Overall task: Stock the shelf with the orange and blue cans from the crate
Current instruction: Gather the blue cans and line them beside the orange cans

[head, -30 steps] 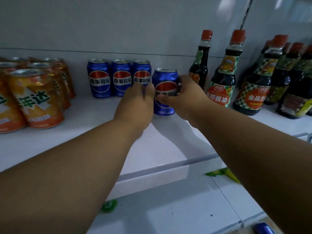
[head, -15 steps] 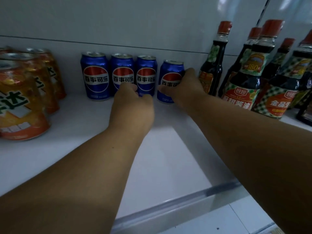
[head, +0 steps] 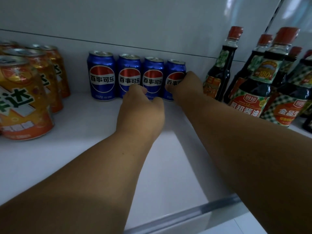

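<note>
Four blue cans stand in a row at the back of the white shelf (head: 81, 149). My right hand (head: 187, 86) grips the rightmost blue can (head: 175, 71), thumb on its front and fingers round its right side; the can stands upright in line with the others. My left hand (head: 140, 108) is curled in front of the second blue can (head: 129, 71) and third blue can (head: 152, 71), its knuckles against their lower fronts, holding nothing. The leftmost blue can (head: 101, 75) stands free. Several orange cans (head: 23, 98) stand in a line at the far left.
Dark soy sauce bottles (head: 251, 92) with red caps crowd the shelf's right side, the nearest bottle (head: 219, 73) just right of my right hand. The shelf's back wall is right behind the blue cans. A metal rail (head: 185, 215) edges the shelf front.
My right hand has pushed the fourth blue can back into line with the other three. My left hand followed forward and now sits against the middle cans. The view has moved closer.
</note>
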`<state>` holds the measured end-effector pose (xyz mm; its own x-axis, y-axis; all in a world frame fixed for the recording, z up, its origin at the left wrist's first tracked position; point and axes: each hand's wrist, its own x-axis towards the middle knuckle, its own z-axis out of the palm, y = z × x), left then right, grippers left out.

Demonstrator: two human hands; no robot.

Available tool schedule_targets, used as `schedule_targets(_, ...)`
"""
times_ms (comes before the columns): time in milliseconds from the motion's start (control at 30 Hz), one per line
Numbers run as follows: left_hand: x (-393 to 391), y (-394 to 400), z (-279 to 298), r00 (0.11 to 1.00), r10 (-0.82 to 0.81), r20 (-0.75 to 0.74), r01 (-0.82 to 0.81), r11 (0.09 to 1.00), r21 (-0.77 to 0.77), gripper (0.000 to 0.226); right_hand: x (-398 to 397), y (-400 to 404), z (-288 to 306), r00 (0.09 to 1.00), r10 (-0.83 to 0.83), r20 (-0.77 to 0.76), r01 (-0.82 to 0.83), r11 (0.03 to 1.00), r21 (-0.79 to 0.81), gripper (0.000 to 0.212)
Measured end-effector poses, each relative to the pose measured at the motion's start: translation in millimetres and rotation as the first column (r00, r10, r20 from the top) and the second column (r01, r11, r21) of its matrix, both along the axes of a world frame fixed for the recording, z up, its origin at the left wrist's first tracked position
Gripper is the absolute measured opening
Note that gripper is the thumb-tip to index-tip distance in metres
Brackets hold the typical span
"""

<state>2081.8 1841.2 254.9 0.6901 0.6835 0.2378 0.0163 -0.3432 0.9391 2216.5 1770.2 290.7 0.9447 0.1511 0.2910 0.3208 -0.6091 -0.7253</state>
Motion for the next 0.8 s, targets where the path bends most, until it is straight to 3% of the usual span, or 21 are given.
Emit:
schedule_targets(467, -1, -1, 3, 1.000, -0.005, -0.008, 0.005, 0.999, 0.050, 0.024, 0, 5, -1, 0.999, -0.028, 0.018, 0.028, 0.999, -0.015, 0.071)
schedule_targets(700, -7, -6, 1, 1.000, 0.028, 0.011, -0.029, 0.988, 0.152, 0.021, -46, -18, 8, 0.996, -0.015, 0.092, 0.022, 0.996, -0.084, 0.066)
schedule_targets(800, -29, -28, 13, 0.991, -0.136, 0.001, 0.132, 0.968, 0.212, 0.032, -92, -42, 11, 0.990, 0.036, 0.140, -0.026, 0.997, -0.072, 0.063)
